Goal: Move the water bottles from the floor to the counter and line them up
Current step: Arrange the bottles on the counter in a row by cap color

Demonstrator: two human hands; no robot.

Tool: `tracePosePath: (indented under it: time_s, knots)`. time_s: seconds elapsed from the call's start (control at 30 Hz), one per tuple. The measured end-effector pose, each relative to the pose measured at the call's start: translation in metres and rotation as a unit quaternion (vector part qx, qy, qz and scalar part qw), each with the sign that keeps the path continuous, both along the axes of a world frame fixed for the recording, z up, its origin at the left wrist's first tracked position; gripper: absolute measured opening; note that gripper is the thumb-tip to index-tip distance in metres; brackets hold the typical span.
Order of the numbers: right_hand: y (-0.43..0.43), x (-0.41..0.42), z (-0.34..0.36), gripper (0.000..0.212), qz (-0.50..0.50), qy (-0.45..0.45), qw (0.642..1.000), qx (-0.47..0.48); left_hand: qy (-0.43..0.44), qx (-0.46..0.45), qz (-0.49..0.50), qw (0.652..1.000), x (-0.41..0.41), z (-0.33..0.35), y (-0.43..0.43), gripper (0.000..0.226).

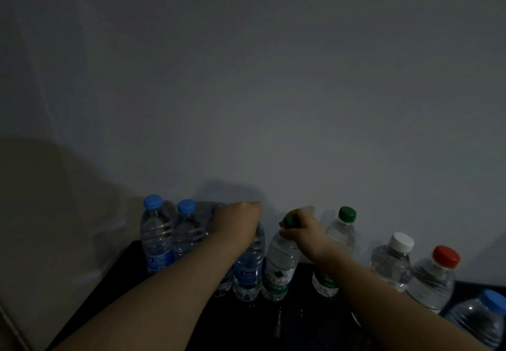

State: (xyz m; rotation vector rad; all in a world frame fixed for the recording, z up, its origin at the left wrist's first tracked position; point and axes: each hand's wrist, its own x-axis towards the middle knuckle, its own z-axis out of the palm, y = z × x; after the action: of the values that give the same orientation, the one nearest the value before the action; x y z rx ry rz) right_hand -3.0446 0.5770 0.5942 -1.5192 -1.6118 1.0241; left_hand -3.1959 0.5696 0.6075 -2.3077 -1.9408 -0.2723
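Note:
Several water bottles stand in a row on the dark counter against the wall. My left hand covers and grips the top of a blue-labelled bottle; its cap is hidden. My right hand pinches the green cap of a green-labelled bottle just to the right. Two blue-capped bottles stand at the left end, and a third blue cap peeks out behind my left wrist.
Right of my hands stand a green-capped bottle, a white-capped bottle, a red-capped bottle and a blue-capped bottle at the frame's right edge. A plain wall rises directly behind the row. The scene is dim.

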Motion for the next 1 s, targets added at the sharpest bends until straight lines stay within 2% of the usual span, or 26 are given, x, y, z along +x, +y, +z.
tracePosePath:
  time_s: [0.23,0.47,0.5,0.57,0.63,0.7,0.77,0.83,0.9,1.0]
  knots:
    - [0.01,-0.003,-0.002,0.023,0.009,0.025,0.999,-0.024,-0.002,0.003,0.007,1.0,0.002,0.003,-0.003,0.025]
    - [0.01,-0.005,-0.004,0.025,0.038,-0.025,0.999,-0.002,0.013,0.003,0.01,1.0,0.005,0.004,-0.006,0.028]
    - [0.008,-0.003,-0.004,0.031,0.045,-0.042,0.998,0.014,0.013,0.002,0.011,1.0,0.005,0.004,-0.007,0.028]
    - [0.004,0.007,0.0,0.036,0.017,-0.112,0.988,0.105,0.015,0.003,0.015,1.0,0.005,0.004,-0.008,0.031]
    - [0.003,0.021,0.005,0.031,-0.056,-0.203,0.955,0.211,0.025,0.01,0.02,0.999,0.005,0.004,-0.009,0.035]
    - [0.006,0.035,0.01,0.03,-0.121,-0.297,0.916,0.24,0.034,0.011,0.023,0.999,0.006,0.004,-0.01,0.032]
    - [0.01,0.047,0.01,0.037,-0.146,-0.368,0.897,0.196,0.032,0.009,0.026,0.999,0.007,0.005,-0.012,0.027]
    - [0.012,0.056,0.008,0.046,-0.135,-0.402,0.897,0.126,0.03,0.008,0.025,0.999,0.008,0.006,-0.013,0.026]
    - [0.015,0.061,0.005,0.052,-0.11,-0.4,0.908,0.068,0.03,0.006,0.025,0.999,0.007,0.007,-0.014,0.026]
    - [0.015,0.063,-0.002,0.05,-0.09,-0.368,0.924,0.05,0.035,0.007,0.029,0.999,0.007,0.008,-0.015,0.025]
